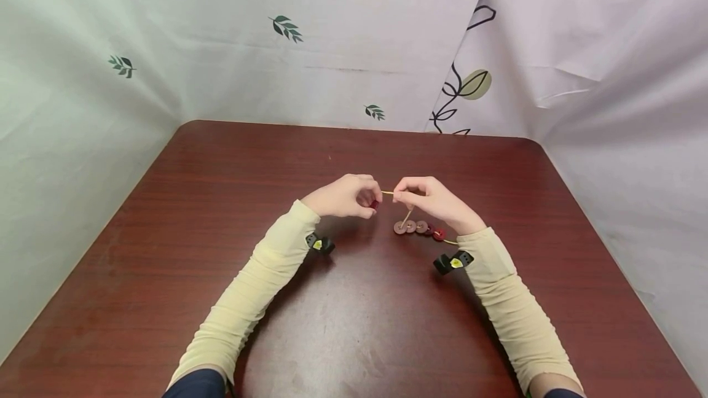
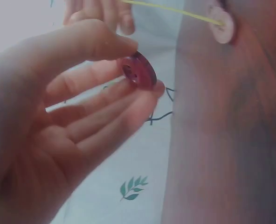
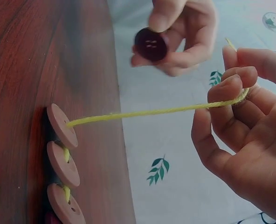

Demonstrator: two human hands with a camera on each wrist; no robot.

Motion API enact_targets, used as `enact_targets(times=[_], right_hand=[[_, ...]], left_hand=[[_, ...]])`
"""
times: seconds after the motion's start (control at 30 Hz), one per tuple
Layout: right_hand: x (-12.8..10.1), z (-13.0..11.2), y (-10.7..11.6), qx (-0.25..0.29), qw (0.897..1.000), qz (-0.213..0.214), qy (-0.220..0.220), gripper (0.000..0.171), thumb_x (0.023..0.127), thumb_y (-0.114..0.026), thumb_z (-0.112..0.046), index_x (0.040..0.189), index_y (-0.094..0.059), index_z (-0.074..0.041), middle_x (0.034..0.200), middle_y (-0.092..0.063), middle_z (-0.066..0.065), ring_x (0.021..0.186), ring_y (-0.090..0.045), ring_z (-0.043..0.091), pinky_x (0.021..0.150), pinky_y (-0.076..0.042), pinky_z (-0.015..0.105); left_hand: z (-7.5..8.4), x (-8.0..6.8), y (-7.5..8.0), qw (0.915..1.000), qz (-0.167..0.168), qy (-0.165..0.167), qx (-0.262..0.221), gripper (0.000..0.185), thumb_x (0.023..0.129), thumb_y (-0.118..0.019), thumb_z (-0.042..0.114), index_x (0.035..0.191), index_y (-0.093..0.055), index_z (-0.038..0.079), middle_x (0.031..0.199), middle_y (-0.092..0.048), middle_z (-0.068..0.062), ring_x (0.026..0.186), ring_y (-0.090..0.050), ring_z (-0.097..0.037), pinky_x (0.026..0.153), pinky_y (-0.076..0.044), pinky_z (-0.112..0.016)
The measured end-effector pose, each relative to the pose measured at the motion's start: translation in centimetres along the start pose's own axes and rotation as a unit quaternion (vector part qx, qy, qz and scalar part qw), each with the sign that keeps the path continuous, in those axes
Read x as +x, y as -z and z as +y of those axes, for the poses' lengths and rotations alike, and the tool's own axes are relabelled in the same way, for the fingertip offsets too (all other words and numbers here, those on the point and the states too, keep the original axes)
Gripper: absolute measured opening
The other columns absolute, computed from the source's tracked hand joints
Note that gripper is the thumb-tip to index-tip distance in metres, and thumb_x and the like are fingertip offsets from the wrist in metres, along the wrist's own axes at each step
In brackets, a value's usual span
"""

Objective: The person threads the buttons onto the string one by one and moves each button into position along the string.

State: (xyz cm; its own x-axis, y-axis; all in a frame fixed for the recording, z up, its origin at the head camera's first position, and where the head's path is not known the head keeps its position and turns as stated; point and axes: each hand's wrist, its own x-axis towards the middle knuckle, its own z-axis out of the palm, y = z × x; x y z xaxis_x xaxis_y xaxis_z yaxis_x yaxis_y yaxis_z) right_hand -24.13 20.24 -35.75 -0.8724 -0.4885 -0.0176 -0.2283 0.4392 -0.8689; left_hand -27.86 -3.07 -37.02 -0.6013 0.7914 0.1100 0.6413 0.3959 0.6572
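Head view, middle: your left hand point(image 1: 344, 196) pinches a small, light, hard, slippery button point(image 2: 137, 70) by its rim. Your right hand point(image 1: 428, 200) pinches the soft, floppy string point(image 3: 147, 113) near its tip.

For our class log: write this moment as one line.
left hand: pinches dark red button | right hand: pinches yellow string | threaded buttons: on table

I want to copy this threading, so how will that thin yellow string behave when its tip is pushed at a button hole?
The thin yellow string probably flops: it runs straight only between the right hand and the pale round buttons lying on the table. Its short free tip looks stiff enough to aim. It seems very light, so the dark red button pinched in the left hand should slide on easily.
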Motion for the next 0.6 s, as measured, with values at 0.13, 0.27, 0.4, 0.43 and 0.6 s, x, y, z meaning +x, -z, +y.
enact_targets(times=[0.13,0.27,0.4,0.43,0.6], right_hand=[[0.04,0.08,0.09,0.002,1.000,-0.001,0.000,0.018,0.096,-0.059,-0.018,0.099,-0.065,-0.001,0.070,-0.051,0.005,0.073,-0.050,0.030,0.068,-0.044,0.035],[0.10,0.18,0.13,-0.004,1.000,-0.004,0.003,0.019,0.096,-0.060,-0.019,0.097,-0.065,0.000,0.069,-0.049,0.008,0.068,-0.047,0.029,0.065,-0.042,0.033],[0.10,0.09,0.07,-0.016,1.000,-0.014,0.013,0.020,0.097,-0.059,-0.019,0.094,-0.065,0.000,0.069,-0.048,0.018,0.066,-0.048,0.031,0.064,-0.044,0.033],[0.09,0.05,0.04,-0.019,1.000,-0.017,0.016,0.019,0.097,-0.058,-0.019,0.093,-0.065,-0.001,0.069,-0.048,0.019,0.066,-0.049,0.031,0.066,-0.046,0.035],[0.09,-0.01,-0.06,-0.024,0.999,-0.026,0.029,0.016,0.097,-0.058,-0.017,0.089,-0.065,-0.005,0.066,-0.049,0.013,0.068,-0.053,0.032,0.075,-0.052,0.045]], left_hand=[[0.10,-0.24,0.48,0.9983,0.022,-0.018,-0.052,0.018,0.080,-0.069,0.004,0.097,-0.062,0.003,0.099,-0.062,-0.009,0.092,-0.070,-0.019,0.083,-0.056,-0.025],[-0.09,-0.29,0.69,0.9938,0.047,-0.040,-0.093,0.017,0.080,-0.069,0.000,0.094,-0.060,0.004,0.097,-0.061,-0.008,0.097,-0.070,-0.026,0.086,-0.055,-0.024],[-0.22,-0.28,0.79,0.9884,0.068,-0.059,-0.123,0.020,0.080,-0.070,-0.002,0.095,-0.059,0.004,0.098,-0.061,-0.008,0.099,-0.070,-0.025,0.089,-0.054,-0.024],[-0.15,-0.28,0.81,0.9872,0.072,-0.064,-0.127,0.020,0.080,-0.070,-0.002,0.096,-0.059,0.004,0.098,-0.061,-0.008,0.100,-0.070,-0.024,0.090,-0.054,-0.025],[0.14,-0.33,0.84,0.9829,0.086,-0.085,-0.139,0.022,0.080,-0.070,-0.005,0.097,-0.059,0.004,0.100,-0.059,-0.009,0.099,-0.069,-0.028,0.090,-0.054,-0.025]])
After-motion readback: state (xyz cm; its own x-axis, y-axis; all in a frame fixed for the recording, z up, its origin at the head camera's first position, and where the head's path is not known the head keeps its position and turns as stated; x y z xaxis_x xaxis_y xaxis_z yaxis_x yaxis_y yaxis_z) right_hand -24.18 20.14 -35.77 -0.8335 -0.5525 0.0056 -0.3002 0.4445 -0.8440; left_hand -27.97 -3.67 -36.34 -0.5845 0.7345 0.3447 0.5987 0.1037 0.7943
